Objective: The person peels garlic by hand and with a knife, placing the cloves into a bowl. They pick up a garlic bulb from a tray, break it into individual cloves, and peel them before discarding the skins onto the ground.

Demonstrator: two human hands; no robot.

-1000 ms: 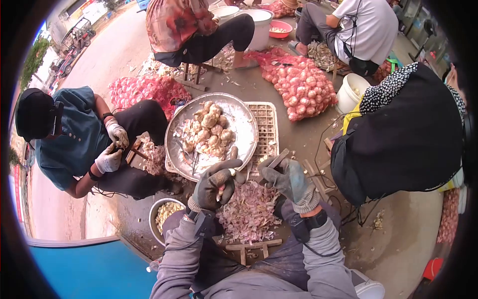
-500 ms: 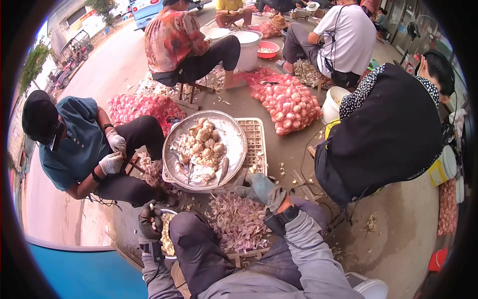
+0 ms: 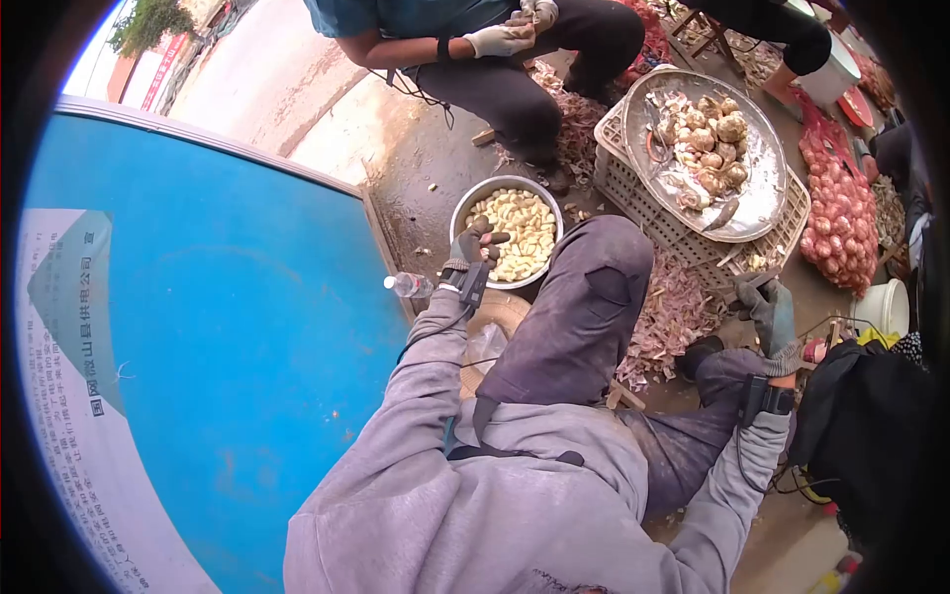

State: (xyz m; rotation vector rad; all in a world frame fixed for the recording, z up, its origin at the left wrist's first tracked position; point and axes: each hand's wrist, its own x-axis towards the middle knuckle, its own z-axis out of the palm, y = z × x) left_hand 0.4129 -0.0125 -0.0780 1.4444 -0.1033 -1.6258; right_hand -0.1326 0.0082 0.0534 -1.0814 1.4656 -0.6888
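Note:
My left hand (image 3: pixel 476 247), in a dark grey glove, is over the near-left rim of a metal bowl (image 3: pixel 458 220). Its fingers are apart, and I see nothing held in them. Peeled garlic cloves (image 3: pixel 522 226) fill the bowl. Off to the right, beside my knee, my gloved right hand (image 3: pixel 772 309) is closed around what looks like a small knife (image 3: pixel 763 280), mostly covered by the fingers. Ahead of it, a round metal tray (image 3: pixel 772 188) holds garlic bulbs (image 3: pixel 708 139) and a dark-handled tool (image 3: pixel 723 214).
The tray rests on a plastic crate (image 3: pixel 643 213). Garlic skins (image 3: pixel 673 312) are heaped between my legs. A plastic bottle (image 3: pixel 408 285) lies by a blue board (image 3: pixel 247 297) on my left. A co-worker's gloved hands (image 3: pixel 510 35) are ahead. A red net sack (image 3: pixel 839 213) stands right.
My view has swung left and down, bringing the bowl fully into sight. My left hand, earlier curled with pale cloves showing, now has its fingers spread over the bowl. My right hand is farther from the tray.

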